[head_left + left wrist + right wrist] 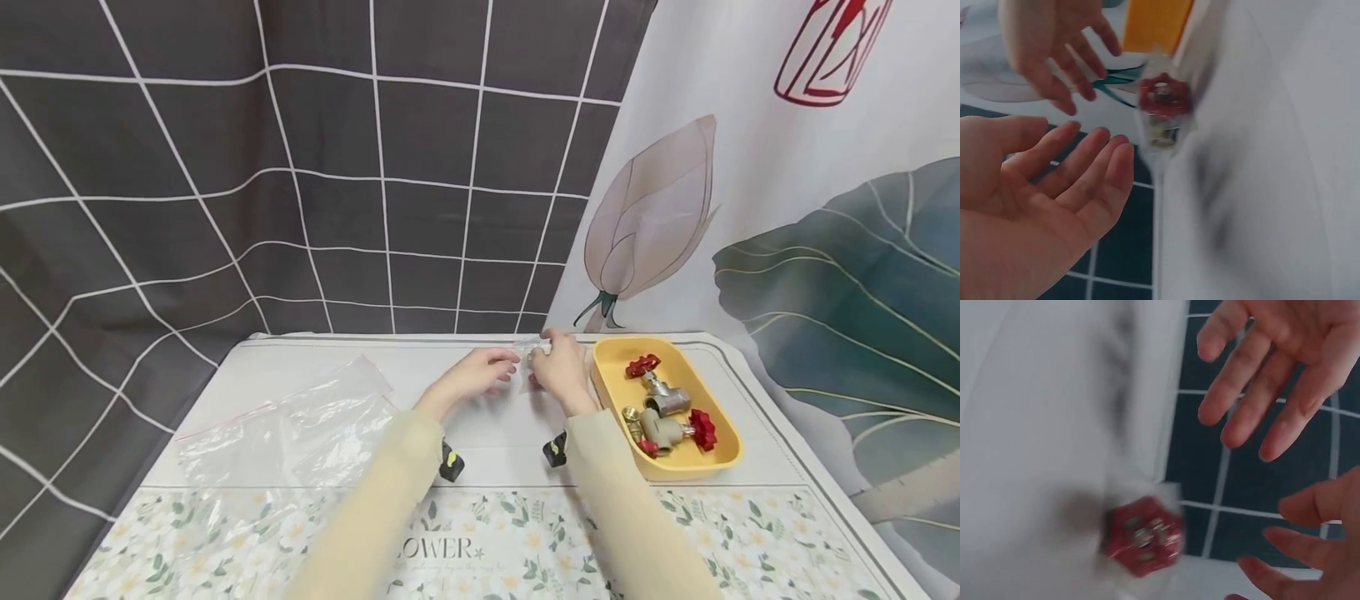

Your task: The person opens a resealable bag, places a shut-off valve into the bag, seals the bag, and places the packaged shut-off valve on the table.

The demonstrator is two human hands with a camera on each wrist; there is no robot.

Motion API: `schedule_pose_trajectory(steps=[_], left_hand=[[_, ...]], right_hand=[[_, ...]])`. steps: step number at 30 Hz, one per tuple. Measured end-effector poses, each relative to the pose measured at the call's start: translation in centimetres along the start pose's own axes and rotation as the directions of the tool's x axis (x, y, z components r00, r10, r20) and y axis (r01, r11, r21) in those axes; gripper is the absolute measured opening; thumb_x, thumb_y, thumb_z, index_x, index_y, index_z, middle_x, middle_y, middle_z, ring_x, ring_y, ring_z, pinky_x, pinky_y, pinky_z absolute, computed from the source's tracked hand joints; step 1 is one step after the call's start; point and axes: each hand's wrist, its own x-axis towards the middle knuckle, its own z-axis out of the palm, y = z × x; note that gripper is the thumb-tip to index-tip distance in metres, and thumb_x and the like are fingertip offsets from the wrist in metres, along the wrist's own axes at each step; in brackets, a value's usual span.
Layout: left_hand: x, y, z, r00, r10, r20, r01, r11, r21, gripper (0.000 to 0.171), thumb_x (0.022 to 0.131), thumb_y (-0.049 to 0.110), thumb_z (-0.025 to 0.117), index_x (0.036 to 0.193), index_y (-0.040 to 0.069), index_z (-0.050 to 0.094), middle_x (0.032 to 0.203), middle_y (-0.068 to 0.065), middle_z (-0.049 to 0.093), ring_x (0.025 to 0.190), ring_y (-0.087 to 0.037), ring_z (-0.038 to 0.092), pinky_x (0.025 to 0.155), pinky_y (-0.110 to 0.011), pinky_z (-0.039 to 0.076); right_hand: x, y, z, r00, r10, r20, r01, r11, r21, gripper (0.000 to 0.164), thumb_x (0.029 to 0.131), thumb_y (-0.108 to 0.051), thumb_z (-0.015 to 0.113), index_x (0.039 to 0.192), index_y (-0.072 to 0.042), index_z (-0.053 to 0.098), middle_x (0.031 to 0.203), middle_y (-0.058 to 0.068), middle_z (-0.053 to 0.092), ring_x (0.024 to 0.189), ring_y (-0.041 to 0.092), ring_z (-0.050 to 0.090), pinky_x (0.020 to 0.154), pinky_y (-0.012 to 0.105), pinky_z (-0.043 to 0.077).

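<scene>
Near the back of the table, a valve with a red handwheel [1164, 97] lies inside a clear plastic bag [527, 348]. Its handwheel [1144, 537] looks blurred in the right wrist view. My left hand [476, 375] is beside the bag, its fingers loosely bent and holding nothing. On the other side, my right hand [561, 373] has its fingers spread. Both wrist views show a gap between the bagged valve and the fingers of my left hand [1060, 194] and right hand [1316, 550]. In the head view, the right hand partly hides the bag.
Right of my right hand stands a yellow tray [723, 433] with a grey metal valve [667, 398], a beige valve [660, 429] and brass fittings [632, 421]. Flat clear zip bags [240, 442] lie at the left. A dark gridded curtain [427, 208] hangs behind the table.
</scene>
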Motion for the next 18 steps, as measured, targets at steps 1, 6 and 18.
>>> schedule_pose_trajectory(steps=[1, 6, 18], left_hand=[[-0.6, 0.2, -0.4, 1.000, 0.014, 0.008, -0.014, 1.000, 0.007, 0.034, 0.102, 0.012, 0.047, 0.132, -0.002, 0.056, 0.125, -0.023, 0.060, 0.110, -0.034, 0.062, 0.084, -0.045, 0.055], [-3.9, 0.7, -2.5, 0.998, 0.059, -0.004, -0.059, 0.995, 0.085, 0.034, 0.103, 0.017, 0.048, 0.132, 0.002, 0.057, 0.127, -0.018, 0.061, 0.111, -0.030, 0.061, 0.080, -0.036, 0.056], [-12.2, -1.3, -6.8, 0.981, 0.057, -0.187, -0.011, 0.971, 0.238, 0.038, 0.103, 0.023, 0.050, 0.134, 0.002, 0.055, 0.133, -0.016, 0.058, 0.119, -0.035, 0.057, 0.091, -0.044, 0.052]], right_hand=[[-0.3, -0.3, -0.1, 1.000, -0.009, 0.002, 0.009, 1.000, 0.012, 0.041, 0.092, -0.017, 0.054, 0.130, -0.003, 0.056, 0.128, 0.024, 0.053, 0.123, 0.043, 0.042, 0.101, 0.058, 0.033], [-2.0, -1.5, -0.1, 0.999, -0.035, 0.015, 0.035, 0.998, 0.052, 0.036, 0.093, -0.016, 0.055, 0.127, -0.004, 0.060, 0.123, 0.022, 0.059, 0.114, 0.040, 0.053, 0.091, 0.056, 0.045], [-5.5, -3.3, 2.0, 0.983, -0.062, 0.174, 0.054, 0.997, 0.054, 0.028, 0.093, -0.020, 0.058, 0.116, -0.006, 0.066, 0.099, 0.010, 0.067, 0.088, 0.029, 0.062, 0.074, 0.047, 0.051]])
